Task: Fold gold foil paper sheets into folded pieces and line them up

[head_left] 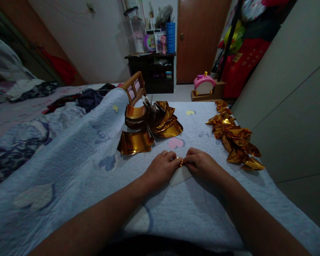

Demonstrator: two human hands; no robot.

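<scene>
My left hand [162, 167] and my right hand [202, 164] meet on a small sheet of paper [179, 175] lying on the pale blue quilt [90, 167]. The sheet shows its white side, with a gold edge pinched between the fingertips of both hands. Just beyond my hands lies a fanned stack of gold foil sheets [149, 126]. To the right, a row of folded gold paper pieces [233, 137] runs along the quilt's edge.
A wall or cabinet side [296, 106] rises close on the right. Crumpled clothes [88, 97] and bedding lie at the left. A wooden chair back [134, 87] stands behind the foil stack. A dark shelf unit [154, 71], a door and a pink toy [204, 84] are farther back.
</scene>
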